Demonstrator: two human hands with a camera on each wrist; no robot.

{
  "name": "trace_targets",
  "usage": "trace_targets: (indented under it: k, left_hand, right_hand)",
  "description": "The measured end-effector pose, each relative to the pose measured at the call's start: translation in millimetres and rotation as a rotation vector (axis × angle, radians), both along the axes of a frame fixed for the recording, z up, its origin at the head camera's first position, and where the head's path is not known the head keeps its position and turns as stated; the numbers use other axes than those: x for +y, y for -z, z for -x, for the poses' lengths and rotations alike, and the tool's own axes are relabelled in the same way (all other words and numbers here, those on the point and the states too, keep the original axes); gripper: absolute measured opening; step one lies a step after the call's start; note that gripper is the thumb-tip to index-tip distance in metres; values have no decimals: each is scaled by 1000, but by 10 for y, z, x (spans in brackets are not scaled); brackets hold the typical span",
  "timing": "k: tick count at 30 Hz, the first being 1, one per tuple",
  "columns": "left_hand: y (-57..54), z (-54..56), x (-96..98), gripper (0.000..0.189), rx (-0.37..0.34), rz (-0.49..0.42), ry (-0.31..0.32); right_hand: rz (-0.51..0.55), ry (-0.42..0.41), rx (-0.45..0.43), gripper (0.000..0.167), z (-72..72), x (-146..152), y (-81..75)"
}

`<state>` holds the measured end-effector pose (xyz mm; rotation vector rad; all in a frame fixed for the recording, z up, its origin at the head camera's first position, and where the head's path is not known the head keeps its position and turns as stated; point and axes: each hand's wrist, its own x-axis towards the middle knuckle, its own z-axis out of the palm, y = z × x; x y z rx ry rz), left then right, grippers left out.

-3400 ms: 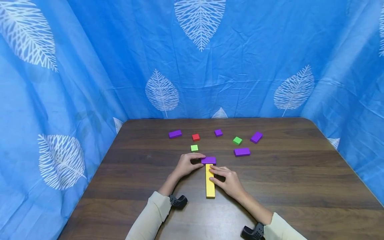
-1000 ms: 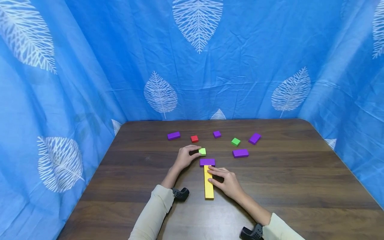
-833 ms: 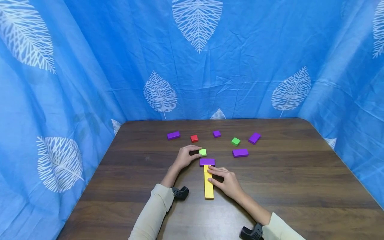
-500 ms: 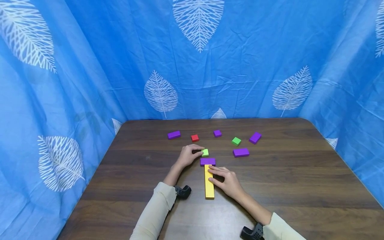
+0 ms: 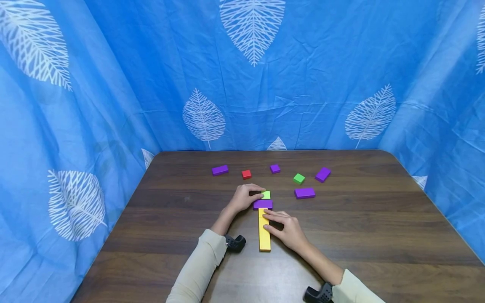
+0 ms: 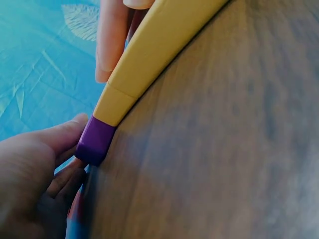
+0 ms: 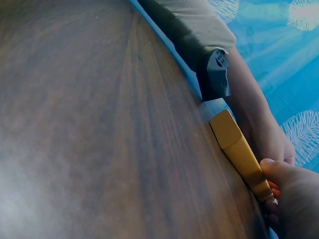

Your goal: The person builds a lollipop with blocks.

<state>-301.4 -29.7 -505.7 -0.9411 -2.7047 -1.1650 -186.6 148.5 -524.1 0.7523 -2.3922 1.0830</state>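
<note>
My left hand [image 5: 242, 198] pinches a small light green block [image 5: 267, 195] just beyond a purple block [image 5: 262, 204] lying crosswise. In the left wrist view, the left thumb lies near the purple block's end [image 6: 95, 141], and the green block is hidden. Below the purple block runs a yellow bar [image 5: 264, 237] with a seam near its far end, the two touching. My right hand [image 5: 289, 230] rests its fingertips and thumb on the yellow top, around the seam. The right wrist view shows the right thumb [image 7: 274, 169] against the yellow bar.
Farther back on the brown wooden table [image 5: 360, 235] lie a red block [image 5: 246, 174], a green block [image 5: 299, 179], a small purple block [image 5: 275, 168] and longer purple blocks [image 5: 305, 193]. A blue leaf-patterned curtain [image 5: 303, 75] surrounds the table's back and sides.
My left hand has left the purple block, gripped the light green block and brought it right and nearer, behind the purple block. The right hand has stayed on the yellow bar.
</note>
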Motion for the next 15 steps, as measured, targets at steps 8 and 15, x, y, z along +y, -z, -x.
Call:
trace_targets:
  k: [8,15]
  left_hand:
    - [-20,-21,3,24,-20,8,18]
    - [-11,-29,3,24,-20,8,16]
  right_hand:
    - [3,-1,2,32,2,-3,2]
    - [-5,1,7,31,0,-11,5]
